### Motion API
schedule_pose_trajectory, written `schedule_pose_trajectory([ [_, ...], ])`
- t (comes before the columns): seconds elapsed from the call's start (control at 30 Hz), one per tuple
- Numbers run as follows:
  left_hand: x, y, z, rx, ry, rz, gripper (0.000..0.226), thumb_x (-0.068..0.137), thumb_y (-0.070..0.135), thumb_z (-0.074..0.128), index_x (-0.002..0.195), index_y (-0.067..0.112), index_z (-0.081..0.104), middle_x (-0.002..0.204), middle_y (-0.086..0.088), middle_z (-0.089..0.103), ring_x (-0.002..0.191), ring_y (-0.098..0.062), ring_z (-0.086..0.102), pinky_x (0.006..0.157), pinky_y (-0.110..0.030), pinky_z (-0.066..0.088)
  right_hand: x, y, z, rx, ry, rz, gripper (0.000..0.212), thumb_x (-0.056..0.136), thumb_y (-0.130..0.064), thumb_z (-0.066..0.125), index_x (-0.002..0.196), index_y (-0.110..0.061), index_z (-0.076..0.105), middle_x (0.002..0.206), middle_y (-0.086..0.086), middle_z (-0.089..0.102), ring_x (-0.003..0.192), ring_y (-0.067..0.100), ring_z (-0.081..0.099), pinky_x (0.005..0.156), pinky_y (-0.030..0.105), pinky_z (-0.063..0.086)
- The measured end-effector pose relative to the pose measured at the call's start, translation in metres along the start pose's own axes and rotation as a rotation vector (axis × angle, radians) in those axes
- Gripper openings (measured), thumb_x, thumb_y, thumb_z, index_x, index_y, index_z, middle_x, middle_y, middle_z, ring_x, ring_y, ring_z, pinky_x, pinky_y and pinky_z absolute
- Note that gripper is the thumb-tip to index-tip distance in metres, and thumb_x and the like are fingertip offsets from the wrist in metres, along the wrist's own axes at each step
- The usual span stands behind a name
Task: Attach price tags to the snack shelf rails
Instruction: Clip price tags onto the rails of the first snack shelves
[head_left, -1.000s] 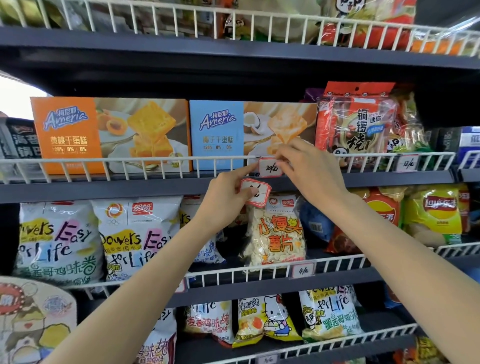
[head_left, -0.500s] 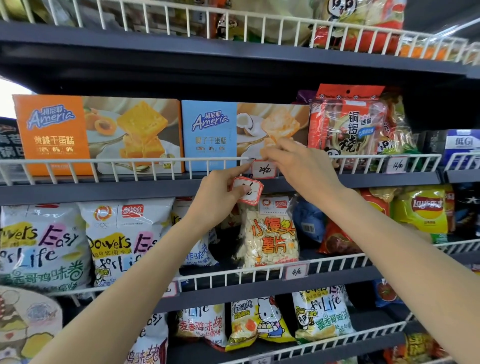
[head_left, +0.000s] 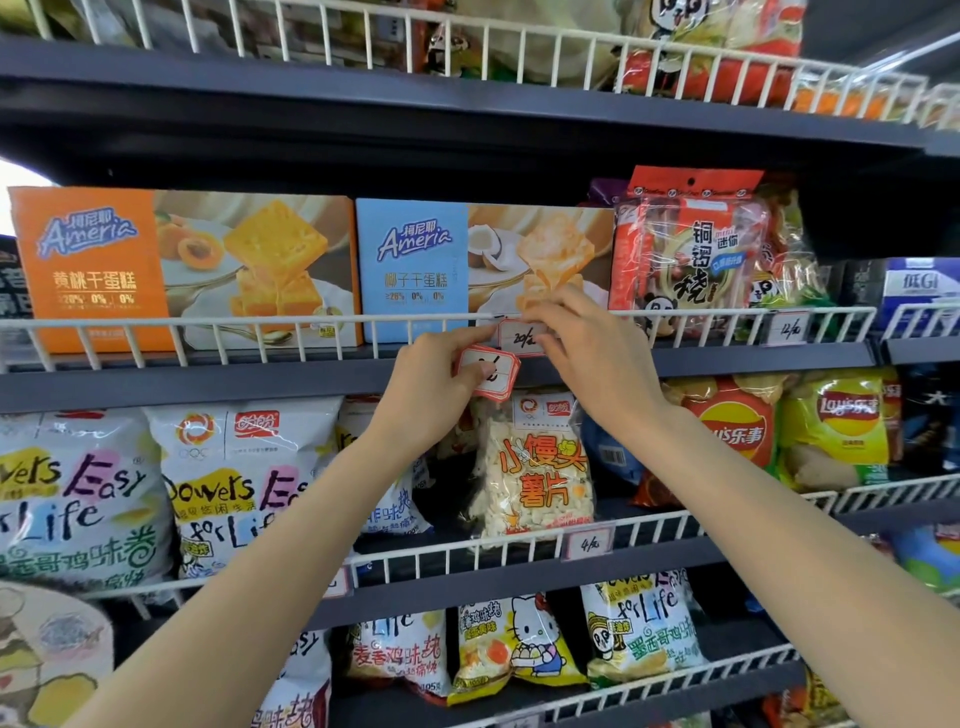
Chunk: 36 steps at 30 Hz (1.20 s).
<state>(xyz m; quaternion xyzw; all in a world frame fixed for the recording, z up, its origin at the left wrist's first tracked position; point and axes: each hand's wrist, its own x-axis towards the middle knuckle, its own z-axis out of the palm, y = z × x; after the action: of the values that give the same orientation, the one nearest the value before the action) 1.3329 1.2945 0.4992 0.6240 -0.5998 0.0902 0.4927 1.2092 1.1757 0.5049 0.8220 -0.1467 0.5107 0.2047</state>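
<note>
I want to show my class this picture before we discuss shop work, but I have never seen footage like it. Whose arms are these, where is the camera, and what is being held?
No machine is involved: the arms belong to a person wearing a wide-angle camera on the head, so you look forward and down along them at shop shelves. There is only this one view.

The right hand pinches a red-bordered price tag against the white wire rail of the middle shelf, in front of the blue cake box. The left hand pinches a spare price tag just below, not yet on a rail.

An orange cake box stands to the left. Snack bags fill the shelves below, and another tag already hangs on the lower rail.
</note>
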Motion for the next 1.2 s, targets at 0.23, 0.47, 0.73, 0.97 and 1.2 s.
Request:
schedule_pose_trajectory([
  [0.23,0.000,0.004,0.007,0.054,0.084,0.002,0.037,0.091,0.011,0.055,0.128,0.014,0.055,0.107,-0.018,0.066,0.097,-0.031,0.059,0.076,-0.025,0.041,-0.001,-0.003,0.000,0.056,0.008,0.060,0.019,0.086,-0.009,0.063,0.103,-0.016,0.068,0.104,-0.001,0.062,0.076,0.018,0.063,0.047,0.034,0.051],
  [0.47,0.001,0.002,0.012,-0.016,0.158,-0.026,0.018,0.091,0.012,0.055,0.108,0.016,0.057,0.064,0.005,0.052,0.057,-0.008,0.045,0.049,-0.009,0.033,-0.003,-0.006,0.000,0.088,-0.043,0.142,0.022,0.089,-0.015,0.060,0.110,-0.018,0.068,0.112,-0.004,0.061,0.082,0.011,0.060,0.058,0.023,0.043],
  [0.73,-0.002,0.011,0.036,-0.268,0.078,-0.061,0.012,0.091,0.017,0.057,0.099,0.020,0.049,0.090,-0.006,0.068,0.083,-0.021,0.064,0.076,-0.036,0.052,-0.018,-0.002,-0.035,0.852,-0.215,0.586,0.019,0.094,-0.013,0.052,0.106,-0.018,0.067,0.092,-0.008,0.065,0.069,-0.007,0.058,0.048,0.017,0.046],
  [0.97,-0.005,0.040,0.098,-0.451,-0.075,-0.032,0.010,0.092,0.016,0.056,0.094,0.023,0.049,0.092,-0.003,0.066,0.088,-0.017,0.063,0.079,-0.033,0.051,-0.065,0.030,-0.073,0.850,-0.165,0.809,0.018,0.089,-0.001,0.058,0.100,-0.011,0.069,0.088,0.000,0.070,0.066,-0.005,0.058,0.051,0.012,0.042],
  [1.2,-0.005,0.079,0.158,-0.604,-0.224,-0.058,0.012,0.089,0.020,0.060,0.080,0.019,0.053,0.068,0.008,0.062,0.078,-0.027,0.068,0.072,-0.037,0.058,-0.108,0.067,-0.117,0.725,0.002,1.014,0.005,0.083,-0.010,0.068,0.084,-0.014,0.070,0.070,-0.002,0.065,0.051,-0.003,0.053,0.048,0.014,0.038],
])
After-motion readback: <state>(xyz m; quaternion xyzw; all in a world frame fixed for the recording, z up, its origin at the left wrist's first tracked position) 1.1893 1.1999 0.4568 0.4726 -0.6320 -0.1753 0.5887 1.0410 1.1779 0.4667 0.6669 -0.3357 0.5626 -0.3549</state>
